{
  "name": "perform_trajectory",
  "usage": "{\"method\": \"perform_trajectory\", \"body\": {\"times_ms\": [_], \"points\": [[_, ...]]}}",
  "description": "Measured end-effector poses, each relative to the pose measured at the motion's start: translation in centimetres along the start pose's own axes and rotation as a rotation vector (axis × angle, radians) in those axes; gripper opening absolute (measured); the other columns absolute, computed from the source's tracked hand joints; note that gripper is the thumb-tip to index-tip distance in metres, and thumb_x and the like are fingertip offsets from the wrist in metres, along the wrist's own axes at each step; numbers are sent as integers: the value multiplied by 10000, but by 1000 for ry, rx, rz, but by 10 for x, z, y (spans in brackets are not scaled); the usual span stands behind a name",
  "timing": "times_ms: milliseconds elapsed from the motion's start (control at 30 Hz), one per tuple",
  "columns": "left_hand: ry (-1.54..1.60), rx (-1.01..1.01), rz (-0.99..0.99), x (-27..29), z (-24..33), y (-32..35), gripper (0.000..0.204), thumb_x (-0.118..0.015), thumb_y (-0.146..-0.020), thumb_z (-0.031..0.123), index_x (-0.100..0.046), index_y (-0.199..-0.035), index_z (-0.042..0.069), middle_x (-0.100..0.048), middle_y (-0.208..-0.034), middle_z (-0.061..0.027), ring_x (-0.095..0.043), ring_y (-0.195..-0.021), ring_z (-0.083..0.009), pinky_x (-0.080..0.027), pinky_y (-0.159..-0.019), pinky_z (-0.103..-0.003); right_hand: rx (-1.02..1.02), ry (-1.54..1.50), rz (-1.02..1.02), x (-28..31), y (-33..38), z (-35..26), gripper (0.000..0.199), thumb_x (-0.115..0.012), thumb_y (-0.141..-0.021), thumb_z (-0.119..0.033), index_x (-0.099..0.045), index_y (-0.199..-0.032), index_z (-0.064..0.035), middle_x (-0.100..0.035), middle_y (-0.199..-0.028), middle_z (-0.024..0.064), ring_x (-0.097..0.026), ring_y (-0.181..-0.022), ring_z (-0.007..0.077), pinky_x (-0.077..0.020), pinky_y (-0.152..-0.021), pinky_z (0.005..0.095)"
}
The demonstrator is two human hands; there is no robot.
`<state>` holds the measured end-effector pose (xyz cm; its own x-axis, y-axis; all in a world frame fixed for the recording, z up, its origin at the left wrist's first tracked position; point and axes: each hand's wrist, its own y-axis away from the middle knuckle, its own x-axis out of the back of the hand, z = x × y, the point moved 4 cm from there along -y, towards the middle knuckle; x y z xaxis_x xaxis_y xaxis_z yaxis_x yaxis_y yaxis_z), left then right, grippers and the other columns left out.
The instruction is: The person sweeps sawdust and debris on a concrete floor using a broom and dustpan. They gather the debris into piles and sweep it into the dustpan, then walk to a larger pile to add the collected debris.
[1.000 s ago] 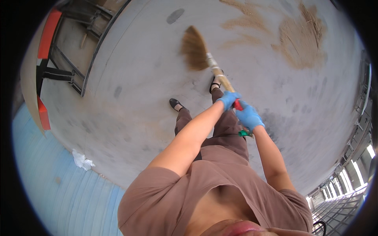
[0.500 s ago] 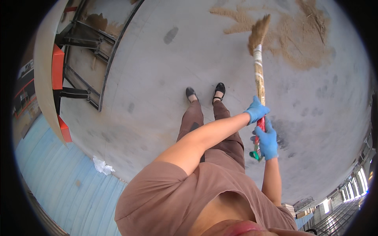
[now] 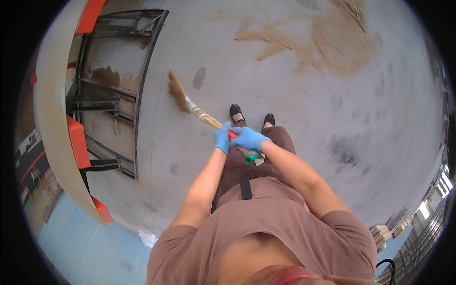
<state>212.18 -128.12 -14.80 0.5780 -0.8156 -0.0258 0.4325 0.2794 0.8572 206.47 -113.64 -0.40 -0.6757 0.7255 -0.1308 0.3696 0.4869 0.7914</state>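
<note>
A broom [image 3: 205,117] slants from my hands up to the left, its straw head on or just above the grey floor beside the dark metal frame. My left hand [image 3: 222,138], in a blue glove, is closed round the handle on the straw side of the red wrapping. Lower down, my right hand [image 3: 249,139], gloved in blue too, grips the handle near its green end. Sawdust-like brown material [image 3: 327,42] lies spread over the floor at the far right, away from the broom head.
A dark metal frame [image 3: 140,95] stands at the left under a pale board with red-orange blocks [image 3: 78,142]. Crumpled white plastic [image 3: 147,238] lies by a light blue surface [image 3: 95,242] at the lower left. Stacked boards [image 3: 381,236] are at the lower right.
The broom has swung from the far right, by the brown pile, over to the left near the metal frame. Both hands moved left with it and still hold the handle.
</note>
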Motion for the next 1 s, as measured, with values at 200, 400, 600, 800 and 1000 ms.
{"method": "perform_trajectory", "body": {"times_ms": [200, 400, 600, 800, 1000], "points": [[-174, 515, -195, -26, 32, -90, 155, -685, -841, 208, -601, -848, 77, -638, -770, -73, -615, -640, -238, -532, -564, -366, -92, 188, 44, 44, -75, -32, 433, -610, -809, -195, -623, -1240, -153, -709, -879, 154, -688, -679, 248, -551, -630, 373], [-273, 595, -290, -190, 2, -86, 110, -663, -832, 182, -648, -869, 79, -656, -797, -64, -618, -647, -197, -518, -537, -360, -233, 15, 196, 170, -22, -13, 409, -621, -842, -306, -650, -1210, -128, -710, -937, 153, -702, -795, 273, -561, -700, 383], [-601, 531, -444, -386, -54, -52, 119, -630, -840, 200, -658, -843, 85, -642, -728, -41, -604, -573, -175, -535, -530, -316, -369, 133, 456, 323, 66, 32, 384, -572, -858, -296, -648, -1211, -167, -667, -1142, 206, -645, -1071, 345, -501, -930, 440], [-774, 523, -597, -564, -103, 13, 122, -672, -797, 138, -627, -839, 32, -621, -684, -68, -586, -539, -175, -476, -468, -302, -516, -220, 677, 438, 156, 83, 354, -543, -862, -244, -646, -1178, -122, -706, -928, 156, -701, -714, 269, -546, -700, 387], [-1011, 433, -801, -673, -119, 49, 157, -687, -776, 152, -621, -821, 16, -623, -692, -92, -581, -510, -184, -471, -447, -312, -437, -444, 908, 494, 200, 105, 345, -518, -860, -191, -623, -1156, -49, -659, -830, 139, -671, -645, 238, -533, -613, 375]]}}
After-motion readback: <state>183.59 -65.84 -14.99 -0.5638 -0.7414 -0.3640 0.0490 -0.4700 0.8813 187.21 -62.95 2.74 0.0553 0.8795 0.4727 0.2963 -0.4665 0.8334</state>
